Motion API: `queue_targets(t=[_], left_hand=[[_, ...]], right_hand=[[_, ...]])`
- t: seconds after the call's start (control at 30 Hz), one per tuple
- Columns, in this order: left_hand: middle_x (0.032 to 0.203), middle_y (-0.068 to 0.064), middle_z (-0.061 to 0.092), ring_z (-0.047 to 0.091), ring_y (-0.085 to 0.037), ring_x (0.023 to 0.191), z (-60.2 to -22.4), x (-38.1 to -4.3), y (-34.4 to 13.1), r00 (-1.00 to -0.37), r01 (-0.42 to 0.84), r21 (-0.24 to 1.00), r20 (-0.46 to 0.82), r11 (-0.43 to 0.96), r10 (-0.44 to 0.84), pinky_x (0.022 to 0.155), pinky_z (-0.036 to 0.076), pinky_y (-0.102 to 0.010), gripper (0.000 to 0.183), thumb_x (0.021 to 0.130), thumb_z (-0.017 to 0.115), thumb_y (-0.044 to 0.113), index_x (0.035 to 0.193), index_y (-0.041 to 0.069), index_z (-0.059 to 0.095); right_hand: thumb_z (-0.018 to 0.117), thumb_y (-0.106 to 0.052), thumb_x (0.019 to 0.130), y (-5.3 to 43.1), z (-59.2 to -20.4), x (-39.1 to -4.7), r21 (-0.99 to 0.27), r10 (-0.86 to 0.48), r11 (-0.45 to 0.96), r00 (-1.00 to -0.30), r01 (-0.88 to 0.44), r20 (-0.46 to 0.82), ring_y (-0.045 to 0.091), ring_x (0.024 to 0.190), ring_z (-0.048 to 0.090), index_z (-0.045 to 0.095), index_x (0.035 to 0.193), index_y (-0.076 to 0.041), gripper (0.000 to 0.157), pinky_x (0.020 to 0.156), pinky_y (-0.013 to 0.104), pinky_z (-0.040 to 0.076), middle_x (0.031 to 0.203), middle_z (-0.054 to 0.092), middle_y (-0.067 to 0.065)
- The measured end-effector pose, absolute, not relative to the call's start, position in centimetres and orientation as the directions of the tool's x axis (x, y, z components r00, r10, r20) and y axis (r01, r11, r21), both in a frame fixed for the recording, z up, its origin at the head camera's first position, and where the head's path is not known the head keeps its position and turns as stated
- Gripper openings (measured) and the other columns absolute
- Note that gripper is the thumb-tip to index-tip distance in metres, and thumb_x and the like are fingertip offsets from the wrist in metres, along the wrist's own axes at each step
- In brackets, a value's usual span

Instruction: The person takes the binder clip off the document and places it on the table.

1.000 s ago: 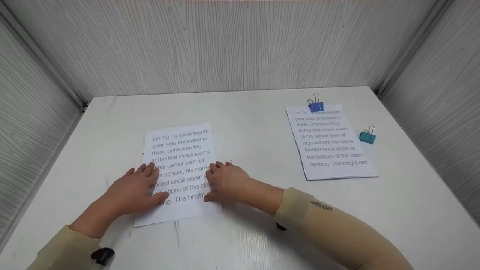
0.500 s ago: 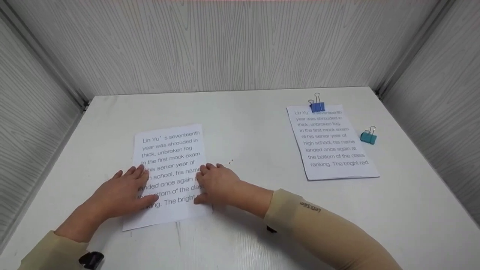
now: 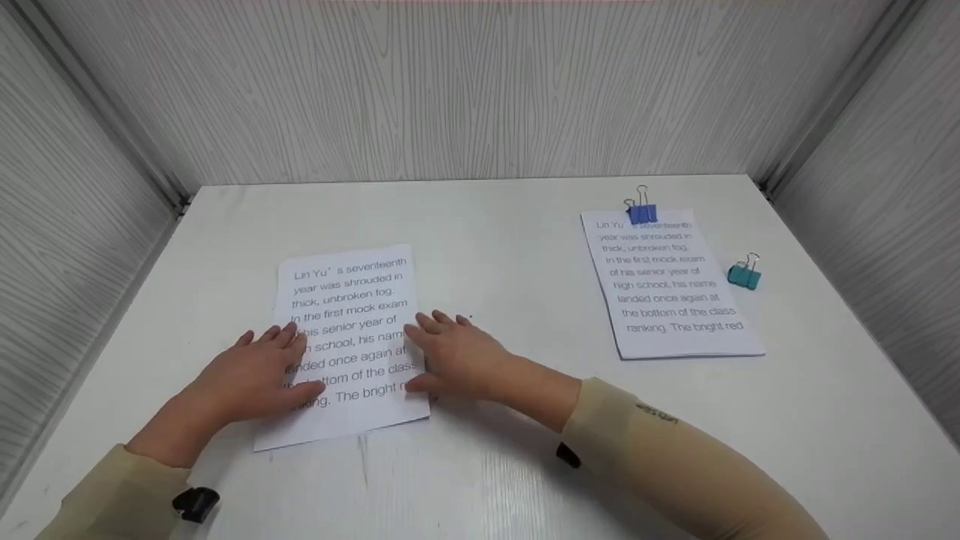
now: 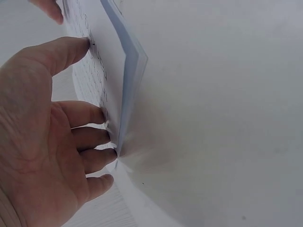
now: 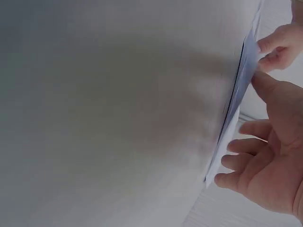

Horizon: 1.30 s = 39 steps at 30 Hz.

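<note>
A stack of white printed paper sheets [image 3: 345,319] lies on the left half of the table, slightly turned. My left hand [image 3: 251,375] rests along its left side, thumb over the lower lines of print. The left wrist view shows the fingertips [image 4: 106,137] at the stack's edge, where the sheets' edges [image 4: 132,71] are slightly parted. At the stack's right side is my right hand [image 3: 459,358], fingers spread and thumb overlapping the sheet. In the right wrist view its thumb [image 5: 266,85] reaches the paper [image 5: 244,75], with the other fingers loosely bent beside the edge.
On the right of the white table [image 3: 517,442] lies a second printed stack [image 3: 667,292] with a blue binder clip [image 3: 643,214] on its top edge. A teal binder clip [image 3: 745,274] sits beside it. Grey wood-grain panels [image 3: 465,90] enclose the back and sides.
The left stack has shifted to the left together with both hands. Since half a second ago, my right hand has moved slightly outward, its fingers more spread at the right edge.
</note>
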<state>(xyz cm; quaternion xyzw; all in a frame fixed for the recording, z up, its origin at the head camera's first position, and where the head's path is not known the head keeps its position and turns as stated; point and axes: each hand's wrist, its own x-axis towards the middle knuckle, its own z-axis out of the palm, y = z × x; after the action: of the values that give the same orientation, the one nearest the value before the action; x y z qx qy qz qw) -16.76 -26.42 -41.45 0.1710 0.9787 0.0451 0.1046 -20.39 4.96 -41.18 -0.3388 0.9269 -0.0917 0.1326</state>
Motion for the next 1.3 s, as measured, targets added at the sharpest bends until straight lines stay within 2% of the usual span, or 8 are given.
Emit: queue_targets(t=[0.2,0.4,0.5,0.6,0.77,1.0,1.17,1.3], left_hand=[[0.152,-0.038,0.047,0.045,-0.056,0.142,-40.9,-17.2,-25.8,-0.920,0.316,0.097,-0.214,0.944,0.329,0.115,0.030,-0.076,0.086,0.094,0.068,0.052,0.148,-0.013,0.052],[0.152,-0.037,0.049,0.045,-0.053,0.143,-39.8,-17.6,-23.8,-0.939,0.289,0.073,-0.173,0.955,0.298,0.117,0.029,-0.073,0.080,0.096,0.065,0.048,0.147,-0.012,0.053],[0.157,-0.034,0.046,0.042,-0.051,0.147,-38.9,-18.1,-21.3,-0.939,0.318,0.090,-0.105,0.944,0.326,0.121,0.027,-0.068,0.080,0.099,0.060,0.048,0.152,-0.010,0.049],[0.164,-0.027,0.040,0.036,-0.045,0.153,-38.1,-18.7,-17.7,-0.925,0.366,0.125,-0.058,0.922,0.375,0.127,0.020,-0.062,0.082,0.101,0.057,0.052,0.159,-0.005,0.042],[0.171,-0.020,0.029,0.027,-0.039,0.158,-37.2,-19.8,-11.1,-0.857,0.506,0.158,-0.018,0.848,0.515,0.130,0.014,-0.055,0.086,0.104,0.051,0.060,0.165,0.002,0.034],[0.175,-0.013,0.020,0.018,-0.033,0.162,-37.0,-20.8,-2.9,-0.754,0.642,0.130,-0.067,0.755,0.653,0.131,0.010,-0.051,0.086,0.105,0.046,0.063,0.169,0.009,0.025],[0.177,-0.009,0.017,0.013,-0.030,0.163,-38.3,-21.2,1.2,-0.720,0.676,0.106,-0.118,0.729,0.684,0.131,0.008,-0.048,0.087,0.105,0.043,0.066,0.171,0.014,0.021],[0.177,-0.007,0.016,0.012,-0.029,0.163,-39.3,-21.4,3.5,-0.707,0.682,0.109,-0.155,0.723,0.690,0.131,0.008,-0.048,0.087,0.104,0.043,0.066,0.171,0.015,0.021]], right_hand=[[0.071,-0.053,0.100,12.1,-40.1,-21.3,-0.347,-0.607,0.758,-0.792,-0.553,-0.064,0.035,0.159,0.025,0.038,0.165,-0.011,0.084,0.129,0.050,0.020,0.171,0.029,0.012],[0.072,-0.054,0.099,20.1,-39.3,-22.1,-0.333,-0.508,0.813,-0.862,-0.477,-0.005,0.040,0.159,0.022,0.036,0.166,-0.012,0.087,0.126,0.058,0.022,0.173,0.025,0.014],[0.068,-0.060,0.099,24.1,-39.0,-22.5,-0.296,-0.445,0.859,-0.895,-0.417,-0.031,0.041,0.160,0.015,0.028,0.169,-0.017,0.092,0.126,0.062,0.021,0.176,0.016,0.011],[0.062,-0.068,0.098,27.8,-38.8,-22.9,-0.265,-0.380,0.898,-0.922,-0.351,-0.069,0.044,0.161,0.009,0.020,0.171,-0.019,0.098,0.125,0.066,0.018,0.178,0.009,0.011],[0.055,-0.077,0.096,32.6,-38.9,-23.6,-0.226,-0.287,0.941,-0.948,-0.253,-0.137,0.052,0.159,0.003,0.013,0.172,-0.020,0.105,0.120,0.074,0.017,0.178,0.003,0.016],[0.054,-0.081,0.094,36.6,-40.0,-23.5,-0.192,-0.221,0.965,-0.948,-0.178,-0.229,0.064,0.153,-0.002,0.011,0.172,-0.013,0.112,0.117,0.080,0.012,0.173,0.000,0.030],[0.052,-0.083,0.093,37.7,-40.8,-23.2,-0.193,-0.208,0.969,-0.935,-0.156,-0.289,0.063,0.153,-0.003,0.012,0.172,-0.013,0.112,0.118,0.080,0.009,0.173,-0.002,0.031],[0.048,-0.085,0.093,38.1,-41.7,-23.0,-0.188,-0.202,0.971,-0.926,-0.147,-0.319,0.063,0.154,0.001,0.014,0.171,-0.013,0.111,0.116,0.081,0.013,0.173,0.002,0.030]])
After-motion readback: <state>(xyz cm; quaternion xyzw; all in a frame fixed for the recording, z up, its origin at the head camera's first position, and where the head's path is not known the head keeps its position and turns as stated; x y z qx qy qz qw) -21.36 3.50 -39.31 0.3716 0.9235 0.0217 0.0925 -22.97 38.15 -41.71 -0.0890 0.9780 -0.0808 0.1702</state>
